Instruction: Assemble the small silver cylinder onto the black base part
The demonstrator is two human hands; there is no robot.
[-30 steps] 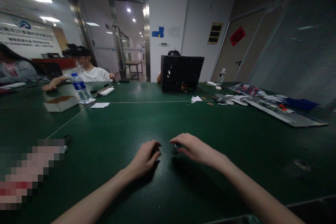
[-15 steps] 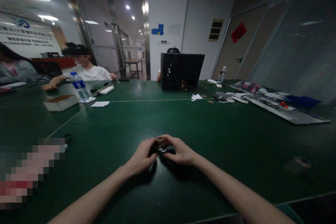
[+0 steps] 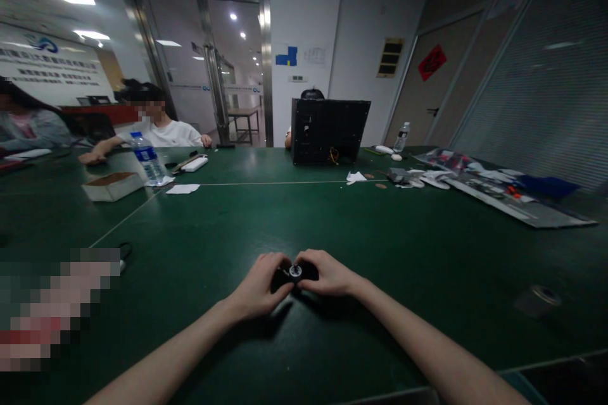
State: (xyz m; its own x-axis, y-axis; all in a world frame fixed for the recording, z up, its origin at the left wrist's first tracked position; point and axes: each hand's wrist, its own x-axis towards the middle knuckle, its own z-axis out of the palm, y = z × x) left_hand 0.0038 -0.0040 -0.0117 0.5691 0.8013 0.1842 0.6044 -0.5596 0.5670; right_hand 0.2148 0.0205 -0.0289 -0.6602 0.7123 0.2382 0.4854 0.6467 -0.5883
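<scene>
Lower centre of the frame: I see the left hand (image 3: 266, 285) and right hand (image 3: 325, 273) curled together, fingertips around a small round silver-and-black part (image 3: 295, 272) | grip split between them: can't tell | black case (image 3: 330, 131) upper centre, on the green table (image 3: 247, 221) | open box (image 3: 113, 187) left

Green tabletop (image 3: 228, 221) (bottle cap (image 3: 136, 135) blue).
</scene>
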